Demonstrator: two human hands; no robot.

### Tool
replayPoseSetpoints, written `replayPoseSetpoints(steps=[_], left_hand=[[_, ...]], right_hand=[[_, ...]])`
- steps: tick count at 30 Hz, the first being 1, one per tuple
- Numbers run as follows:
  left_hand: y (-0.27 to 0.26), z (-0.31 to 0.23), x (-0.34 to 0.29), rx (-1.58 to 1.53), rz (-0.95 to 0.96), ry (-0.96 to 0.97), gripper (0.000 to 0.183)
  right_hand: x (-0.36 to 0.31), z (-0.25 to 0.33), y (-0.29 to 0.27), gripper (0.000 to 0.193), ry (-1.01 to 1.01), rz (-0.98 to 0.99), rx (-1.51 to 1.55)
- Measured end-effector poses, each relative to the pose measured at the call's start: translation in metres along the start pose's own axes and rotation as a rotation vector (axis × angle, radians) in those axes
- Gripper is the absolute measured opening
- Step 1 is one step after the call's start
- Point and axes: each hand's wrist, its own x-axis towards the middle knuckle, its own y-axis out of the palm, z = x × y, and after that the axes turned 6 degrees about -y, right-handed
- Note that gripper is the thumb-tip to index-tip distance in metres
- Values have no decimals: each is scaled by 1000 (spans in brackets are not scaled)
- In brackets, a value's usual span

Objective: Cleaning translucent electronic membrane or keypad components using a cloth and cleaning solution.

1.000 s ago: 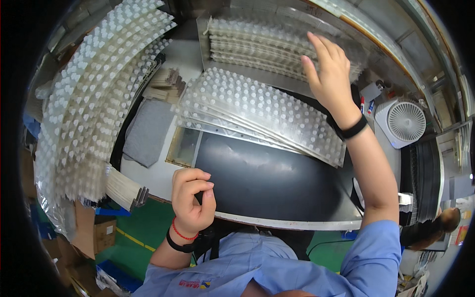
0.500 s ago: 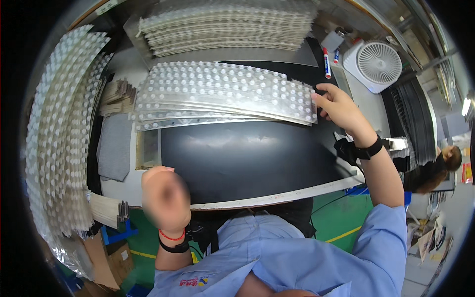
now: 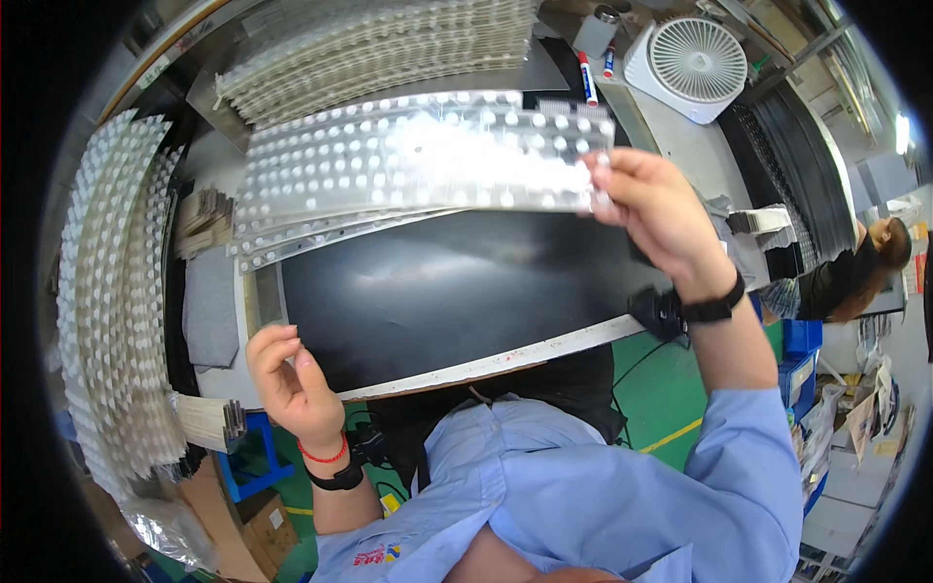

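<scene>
My right hand (image 3: 661, 209) pinches the right end of a clear, shiny strip sheet (image 3: 360, 160) dotted with rows of white round spots. That end is lifted, and glare whitens part of the sheet. Its left part lies over several similar dotted sheets (image 3: 292, 243), fanned out at the far side of a black mat (image 3: 418, 301). My left hand (image 3: 303, 391) hovers by the table's near left edge, loosely curled with thumb and fingers apart and nothing in it.
Tall stacks of dotted sheets stand at the back (image 3: 389, 60) and far left (image 3: 112, 301). A grey cloth (image 3: 211, 306) lies left of the mat. At the back right are a white fan (image 3: 696, 70), a red-capped marker (image 3: 587, 80) and a grey bottle (image 3: 596, 32). Another person (image 3: 855, 272) is at the right.
My right hand has closed on the top sheet's right end and raised it toward me. My left hand has moved slightly left and turned, its fingers now showing. The whole view has shifted.
</scene>
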Motion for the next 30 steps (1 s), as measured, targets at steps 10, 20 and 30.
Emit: replayPoseSetpoints(steps=[10,20,30], left_hand=[[64,-70,2,35,489,251,38],[137,-91,18,339,699,121,61],[125,-72,6,27,581,-105,19]], right_hand=[[-102,-76,15,20,126,-153,112],[-101,-83,20,8,40,-116,26],[-72,-37,-30,36,-101,-77,-233]])
